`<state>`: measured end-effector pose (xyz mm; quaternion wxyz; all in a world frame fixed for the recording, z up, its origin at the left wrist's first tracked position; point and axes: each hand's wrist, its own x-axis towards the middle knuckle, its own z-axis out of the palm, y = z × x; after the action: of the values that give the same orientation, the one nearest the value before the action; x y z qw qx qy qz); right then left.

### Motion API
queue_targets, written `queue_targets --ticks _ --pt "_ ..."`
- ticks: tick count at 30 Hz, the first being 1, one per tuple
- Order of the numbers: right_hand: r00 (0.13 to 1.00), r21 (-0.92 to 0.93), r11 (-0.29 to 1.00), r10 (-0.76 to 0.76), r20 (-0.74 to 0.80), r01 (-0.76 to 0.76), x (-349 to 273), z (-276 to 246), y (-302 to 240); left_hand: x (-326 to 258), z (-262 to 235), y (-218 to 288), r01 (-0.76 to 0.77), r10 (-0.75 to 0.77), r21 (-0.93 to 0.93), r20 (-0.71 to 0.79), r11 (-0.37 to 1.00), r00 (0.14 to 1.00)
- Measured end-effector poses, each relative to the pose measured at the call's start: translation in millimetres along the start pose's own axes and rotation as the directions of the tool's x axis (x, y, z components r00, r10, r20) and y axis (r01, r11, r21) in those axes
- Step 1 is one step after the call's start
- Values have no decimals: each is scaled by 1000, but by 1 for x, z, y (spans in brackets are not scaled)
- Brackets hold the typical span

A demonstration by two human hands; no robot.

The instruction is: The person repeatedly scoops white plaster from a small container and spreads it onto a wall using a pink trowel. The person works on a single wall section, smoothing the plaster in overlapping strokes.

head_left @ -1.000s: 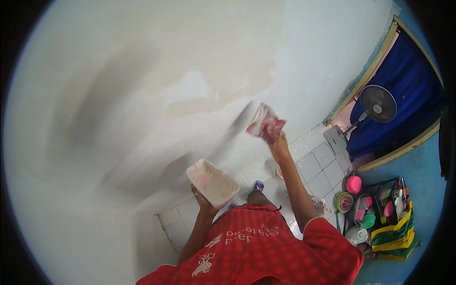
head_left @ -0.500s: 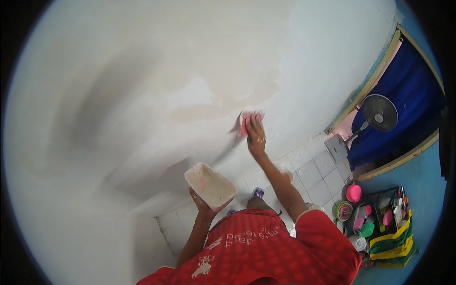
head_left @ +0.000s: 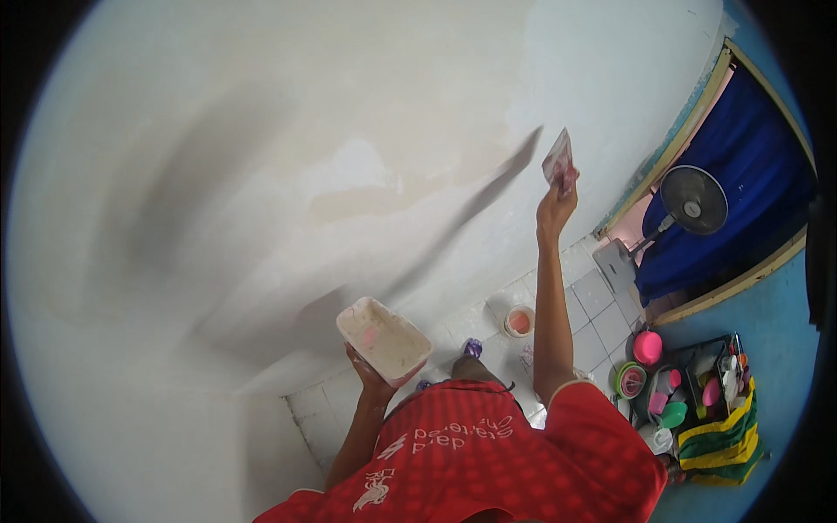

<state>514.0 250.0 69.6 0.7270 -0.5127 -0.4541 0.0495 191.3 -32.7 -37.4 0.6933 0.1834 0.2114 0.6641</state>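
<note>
One pale wall [head_left: 410, 78] spans nine to one o'clock; a whitish tray [head_left: 388, 342] sits toward seven, a pink-smeared flat scraper [head_left: 558, 158] toward two. The left hand [head_left: 367, 372] half-curls around the tray's side; the right hand [head_left: 556, 207] closes firmly on the scraper.

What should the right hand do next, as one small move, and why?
Perhaps the right hand should ease the flat tool against the wall: a gap shows between it and its shadow, so it seems off the surface, while the left hand holds the tray.
</note>
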Motion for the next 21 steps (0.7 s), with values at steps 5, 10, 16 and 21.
queue_targets --ticks 5,10,16,21 --pt "954 -144 949 -262 143 282 -81 56 -18 4 -9 0 63 -72 -143 -56 988 996" --pt "621 -23 1000 21 784 -5 -192 25 -39 -1 19 10 -194 170 290 108 937 980" --pt "591 47 865 300 749 -499 -214 -21 26 1 26 19 -15 9 -121 -52 993 999" --pt "890 -62 996 80 449 -58 -113 -14 -29 -1 20 14 27 -45 -205 -88 978 995"
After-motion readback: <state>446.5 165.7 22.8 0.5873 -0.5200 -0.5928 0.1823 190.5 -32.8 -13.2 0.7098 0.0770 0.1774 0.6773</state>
